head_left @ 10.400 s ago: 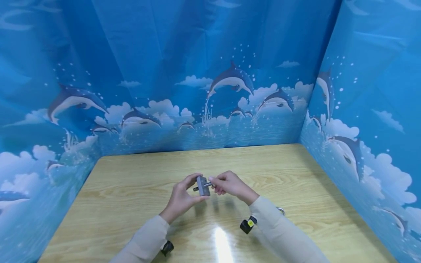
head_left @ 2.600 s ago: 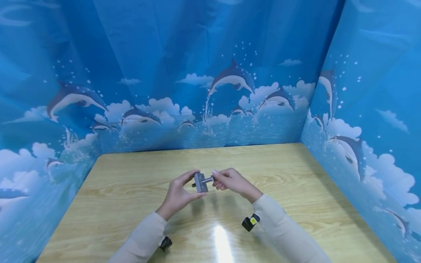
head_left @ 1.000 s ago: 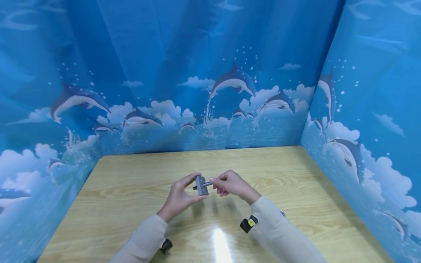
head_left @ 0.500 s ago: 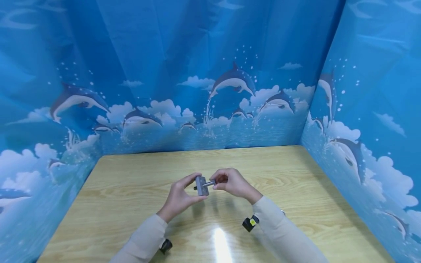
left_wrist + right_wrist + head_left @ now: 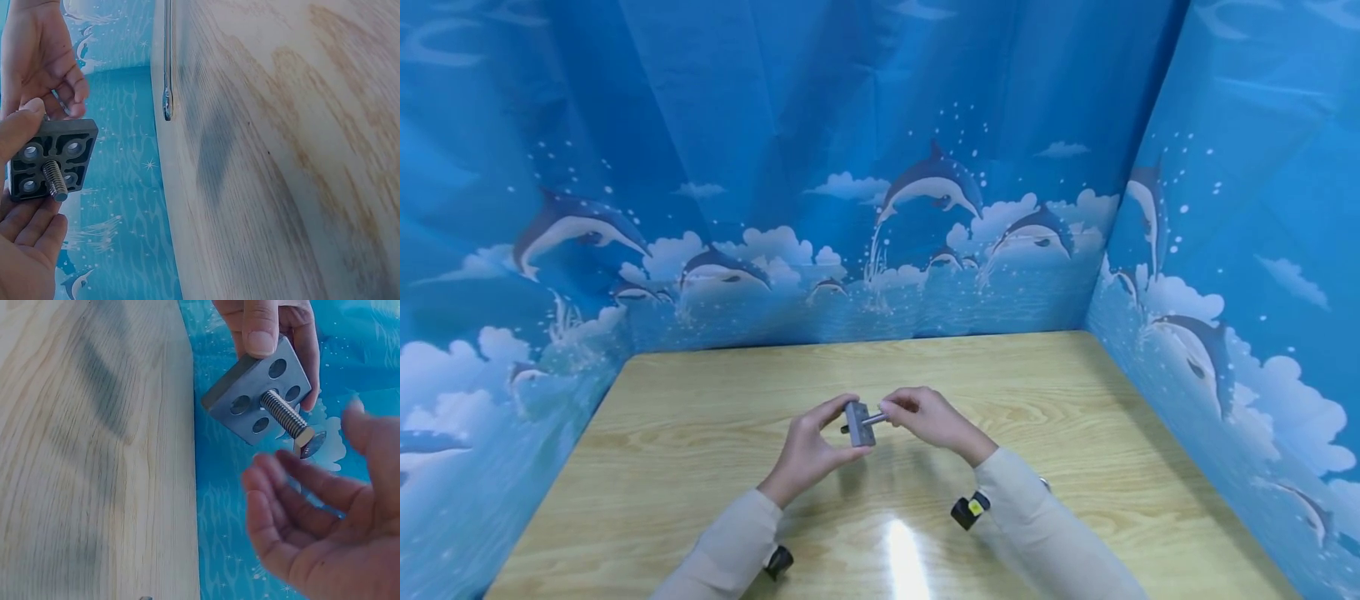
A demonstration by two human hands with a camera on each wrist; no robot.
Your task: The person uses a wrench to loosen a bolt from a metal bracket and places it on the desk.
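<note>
My left hand (image 5: 808, 454) grips a grey square plate (image 5: 861, 424) by opposite edges, thumb on one side and fingers on the other, above the table. The plate has several round holes (image 5: 240, 405) and a ribbed back (image 5: 39, 159). A threaded bolt (image 5: 284, 414) runs through its middle; its tip (image 5: 59, 195) sticks out of the ribbed side. The bolt's head (image 5: 310, 444) faces my right hand (image 5: 928, 417). In the right wrist view, that hand's slightly blurred fingers (image 5: 265, 478) lie loosely bent just below the head, with the thumb (image 5: 359, 428) apart from it.
A shiny metal wrench (image 5: 167, 103) lies on the wooden table (image 5: 737, 383); in the head view only its ring end (image 5: 1045, 483) shows beside the right sleeve. Blue dolphin-print curtains (image 5: 775, 167) stand behind and to the sides.
The right hand has shifted its fingers about the bolt head, coming close and moving off again. The left hand keeps its hold on the plate, which stays nearly in place.
</note>
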